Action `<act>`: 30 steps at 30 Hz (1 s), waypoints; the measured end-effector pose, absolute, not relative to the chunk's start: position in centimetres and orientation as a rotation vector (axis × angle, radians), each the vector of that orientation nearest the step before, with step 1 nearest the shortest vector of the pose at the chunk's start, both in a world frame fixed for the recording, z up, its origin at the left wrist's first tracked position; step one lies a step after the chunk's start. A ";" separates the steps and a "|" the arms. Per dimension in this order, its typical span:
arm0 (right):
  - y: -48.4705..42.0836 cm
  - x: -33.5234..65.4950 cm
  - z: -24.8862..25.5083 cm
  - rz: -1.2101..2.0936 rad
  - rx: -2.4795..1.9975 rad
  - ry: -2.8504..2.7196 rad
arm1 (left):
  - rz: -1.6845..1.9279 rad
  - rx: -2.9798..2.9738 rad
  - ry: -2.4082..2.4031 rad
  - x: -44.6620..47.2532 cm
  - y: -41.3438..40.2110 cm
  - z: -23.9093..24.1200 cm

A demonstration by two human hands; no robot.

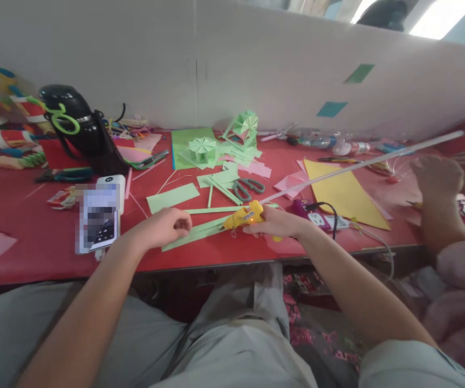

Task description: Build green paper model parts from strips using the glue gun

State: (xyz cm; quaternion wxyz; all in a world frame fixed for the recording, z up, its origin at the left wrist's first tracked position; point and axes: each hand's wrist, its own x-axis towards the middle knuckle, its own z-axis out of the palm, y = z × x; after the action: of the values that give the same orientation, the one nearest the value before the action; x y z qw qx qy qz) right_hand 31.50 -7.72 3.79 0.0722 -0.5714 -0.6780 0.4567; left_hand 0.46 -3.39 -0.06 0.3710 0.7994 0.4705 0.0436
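Note:
My right hand (273,222) grips a yellow hot glue gun (244,216) with a long clear glue stick (362,163) sticking out behind it to the upper right. The gun's nozzle points left onto a long green paper strip (194,234) lying near the red table's front edge. My left hand (168,226) is closed, its fingers pinching and pressing down the same strip just left of the nozzle.
Green scissors (247,188), green paper pieces (172,197) and folded green paper fans (202,149) lie behind. A phone (100,218) and black flask (79,124) stand left. Yellow paper sheet (343,193) and a power strip (319,217) lie right, where another person's hands (443,178) rest.

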 end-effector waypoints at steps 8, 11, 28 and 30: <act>-7.7 31.6 4.1 1.306 -1.858 -2.009 | 0.119 2.049 1.213 0.4 -3.4 -0.1; -7.6 31.7 3.8 1.264 -1.874 -1.994 | 0.114 2.049 1.210 0.5 -3.4 -0.1; -7.9 33.6 3.2 1.154 -1.948 -1.949 | 0.105 2.052 1.217 0.4 -3.3 0.0; -8.0 33.8 3.3 1.159 -1.875 -1.934 | 0.101 2.045 1.223 0.5 -3.4 0.0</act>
State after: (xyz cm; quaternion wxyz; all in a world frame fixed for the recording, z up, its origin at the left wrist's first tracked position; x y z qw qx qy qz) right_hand 33.77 -8.03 3.26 0.1042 -0.6360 -0.6559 0.3929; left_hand 0.49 -3.35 0.04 0.3694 0.7968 0.4765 0.0394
